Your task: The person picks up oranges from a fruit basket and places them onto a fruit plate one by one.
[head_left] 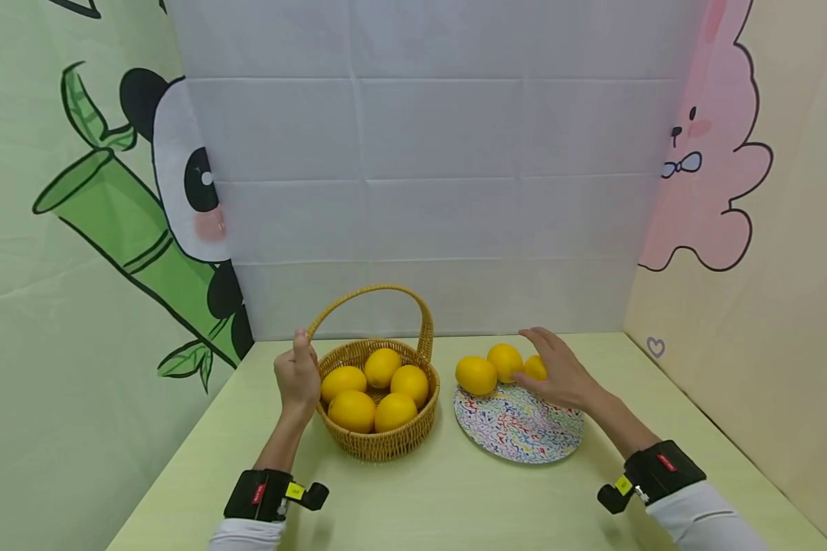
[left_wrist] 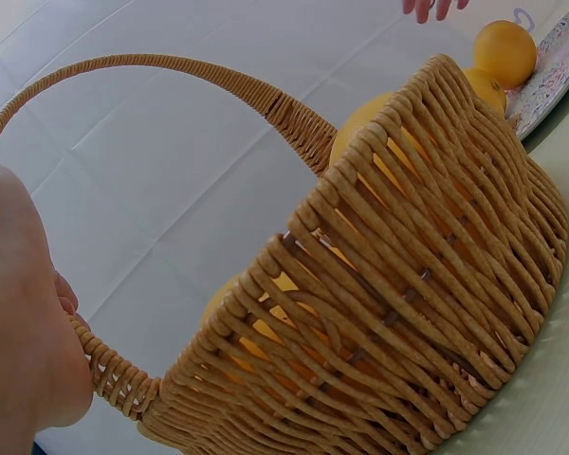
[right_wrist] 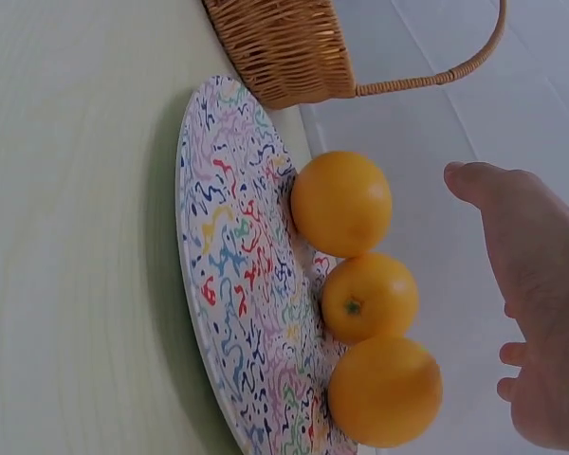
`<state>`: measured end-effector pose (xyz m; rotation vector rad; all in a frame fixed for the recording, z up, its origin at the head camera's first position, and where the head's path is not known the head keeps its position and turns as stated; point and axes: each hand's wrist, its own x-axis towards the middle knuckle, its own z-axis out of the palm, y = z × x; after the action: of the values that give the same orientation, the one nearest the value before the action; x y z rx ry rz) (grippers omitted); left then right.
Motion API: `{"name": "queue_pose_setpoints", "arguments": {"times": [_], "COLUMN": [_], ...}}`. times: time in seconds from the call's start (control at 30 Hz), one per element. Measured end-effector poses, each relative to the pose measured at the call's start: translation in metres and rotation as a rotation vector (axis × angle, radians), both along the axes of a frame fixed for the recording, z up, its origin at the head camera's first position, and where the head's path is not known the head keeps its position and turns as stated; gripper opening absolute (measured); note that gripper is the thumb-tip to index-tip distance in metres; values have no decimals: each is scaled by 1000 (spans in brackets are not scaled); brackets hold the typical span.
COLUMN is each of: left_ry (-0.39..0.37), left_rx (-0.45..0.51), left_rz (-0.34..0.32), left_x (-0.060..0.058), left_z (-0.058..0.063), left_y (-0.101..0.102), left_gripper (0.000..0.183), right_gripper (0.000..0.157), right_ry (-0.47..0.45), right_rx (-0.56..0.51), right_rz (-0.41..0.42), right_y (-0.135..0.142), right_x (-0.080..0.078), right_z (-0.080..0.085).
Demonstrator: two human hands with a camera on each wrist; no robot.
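Observation:
My left hand [head_left: 298, 375] grips the left side of the handle [head_left: 379, 288] of a woven wicker basket [head_left: 386, 446]. Several oranges [head_left: 382, 367] lie inside it. On the far part of a round plate [head_left: 517, 432] with a multicoloured squiggle pattern, three oranges [head_left: 476, 376] sit in a row. My right hand [head_left: 558, 375] hovers over the plate's right side, fingers spread and holding nothing; in the head view it partly hides the rightmost orange [head_left: 535, 368]. The right wrist view shows a gap between that hand and the oranges [right_wrist: 370, 297].
Basket and plate stand side by side on a pale table [head_left: 400, 505], the basket to the left. A grey-white cloth [head_left: 441, 222] hangs behind the table. Printed side walls with a panda [head_left: 186, 176] and a pink animal [head_left: 717, 168] flank it.

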<state>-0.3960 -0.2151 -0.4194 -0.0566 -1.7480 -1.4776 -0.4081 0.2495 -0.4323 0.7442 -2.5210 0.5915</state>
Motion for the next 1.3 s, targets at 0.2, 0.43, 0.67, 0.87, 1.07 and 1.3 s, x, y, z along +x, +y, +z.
{"name": "queue_pose_setpoints", "arguments": {"times": [0.2, 0.43, 0.67, 0.87, 1.07, 1.3], "left_ry": [-12, -32, -28, -13, 1, -2], "left_rx": [22, 7, 24, 18, 16, 18], "left_rz": [-4, -16, -10, -23, -31, -15], "left_x": [7, 30, 5, -5, -6, -6], "left_z": [8, 26, 6, -2, -2, -2], "left_y": [5, 14, 4, -1, -1, 1], "left_gripper": [68, 66, 68, 70, 71, 71], "right_gripper": [85, 86, 84, 88, 89, 87], "right_ry": [-28, -42, -74, -114, -132, -120], "right_rx": [0, 48, 74, 143, 207, 258], "right_rz": [40, 90, 149, 142, 171, 226], "right_y": [-19, -41, -65, -85, -105, -133], "right_x": [8, 14, 20, 21, 24, 25], "right_z": [11, 17, 21, 21, 24, 27]}}
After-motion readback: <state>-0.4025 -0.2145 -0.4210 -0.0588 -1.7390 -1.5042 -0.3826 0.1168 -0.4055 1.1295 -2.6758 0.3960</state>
